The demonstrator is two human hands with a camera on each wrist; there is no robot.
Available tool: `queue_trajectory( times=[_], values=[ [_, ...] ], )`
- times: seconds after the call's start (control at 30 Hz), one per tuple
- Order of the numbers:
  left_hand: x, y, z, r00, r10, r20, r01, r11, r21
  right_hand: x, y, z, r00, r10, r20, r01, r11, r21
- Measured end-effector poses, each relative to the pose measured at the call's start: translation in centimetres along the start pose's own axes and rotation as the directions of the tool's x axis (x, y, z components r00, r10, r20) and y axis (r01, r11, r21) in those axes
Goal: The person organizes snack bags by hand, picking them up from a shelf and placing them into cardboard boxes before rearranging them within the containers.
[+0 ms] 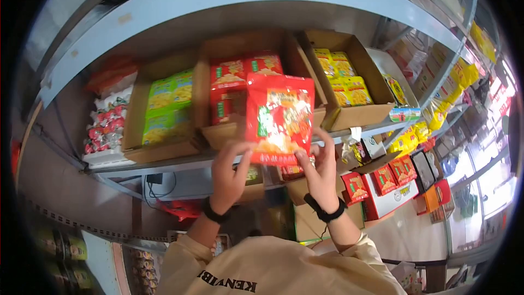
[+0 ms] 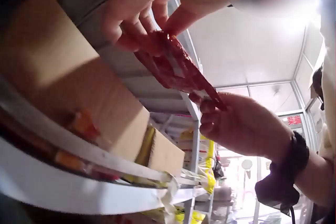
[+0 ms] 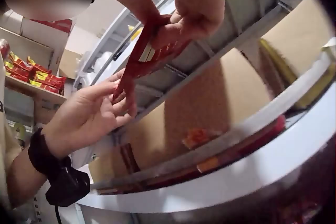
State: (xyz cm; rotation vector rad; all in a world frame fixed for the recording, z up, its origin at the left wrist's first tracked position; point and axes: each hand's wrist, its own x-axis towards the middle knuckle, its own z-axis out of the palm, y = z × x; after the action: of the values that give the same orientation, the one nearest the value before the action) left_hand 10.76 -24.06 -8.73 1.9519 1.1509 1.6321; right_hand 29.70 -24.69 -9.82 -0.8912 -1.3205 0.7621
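Observation:
A red snack packet [image 1: 280, 114] is held upright in front of the shelf, its printed face toward the head camera. The left hand [image 1: 229, 177] pinches its lower left corner, and the right hand [image 1: 321, 177] grips the lower right edge with the thumb on the front. Seen edge-on in the left wrist view, the packet [image 2: 176, 66] spans between the left hand [image 2: 152, 8] and the right hand [image 2: 252, 127]. In the right wrist view the right hand [image 3: 178, 3] and the left hand [image 3: 89, 113] hold opposite edges of the packet [image 3: 149, 56].
Behind the packet, a carton [image 1: 218, 134] holds similar red packets [image 1: 264, 63]. A carton of green packets [image 1: 169, 98] stands to its left, one of yellow packets [image 1: 349, 92] to its right. A lower shelf has more boxes and red packets [image 1: 385, 179].

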Motion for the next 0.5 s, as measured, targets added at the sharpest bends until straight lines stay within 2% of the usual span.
queue_trajectory(
  times=[0.03, 0.1, 0.17, 0.2, 0.3, 0.37, 0.4, 0.43, 0.5],
  values=[
    [1.1, -0.3, -0.8, 0.999, 0.038, -0.029, -0.037, 0.999, 0.026, 1.4, -0.5, 1.1, 0.999, -0.052, 0.005, 0.052, 0.996, -0.077],
    [3.2, -1.0, -2.1, 0.994, 0.073, -0.08, -0.067, 0.995, 0.072, 4.2, -0.2, 3.3, 0.988, -0.15, 0.042, 0.154, 0.981, -0.115],
    [5.3, -2.1, -3.0, 0.99, 0.067, -0.126, -0.054, 0.993, 0.108, 6.8, 0.0, 4.8, 0.986, -0.136, 0.093, 0.155, 0.957, -0.245],
    [6.6, -2.7, -3.5, 0.992, 0.048, -0.115, -0.033, 0.991, 0.132, 8.8, 2.3, 6.0, 0.943, -0.326, 0.073, 0.334, 0.926, -0.175],
    [10.4, -5.2, -4.7, 0.997, 0.023, -0.07, -0.009, 0.979, 0.202, 12.6, 1.6, 7.7, 0.982, -0.088, 0.167, 0.133, 0.951, -0.279],
    [12.4, -7.6, -5.3, 0.999, 0.052, -0.017, -0.046, 0.97, 0.24, 15.4, 5.4, 8.9, 0.943, -0.175, 0.284, 0.258, 0.923, -0.286],
    [12.8, -8.0, -5.8, 0.997, -0.002, 0.079, -0.03, 0.912, 0.41, 16.0, 5.0, 9.5, 0.915, -0.218, 0.34, 0.321, 0.903, -0.285],
    [12.7, -8.2, -5.8, 0.995, 0.002, 0.103, -0.057, 0.845, 0.532, 15.9, 4.8, 9.3, 0.909, -0.08, 0.408, 0.218, 0.928, -0.303],
    [11.2, -7.9, -5.2, 0.989, -0.004, 0.151, -0.11, 0.663, 0.741, 15.3, 3.7, 8.3, 0.83, 0.194, 0.522, 0.011, 0.932, -0.363]
  ],
)
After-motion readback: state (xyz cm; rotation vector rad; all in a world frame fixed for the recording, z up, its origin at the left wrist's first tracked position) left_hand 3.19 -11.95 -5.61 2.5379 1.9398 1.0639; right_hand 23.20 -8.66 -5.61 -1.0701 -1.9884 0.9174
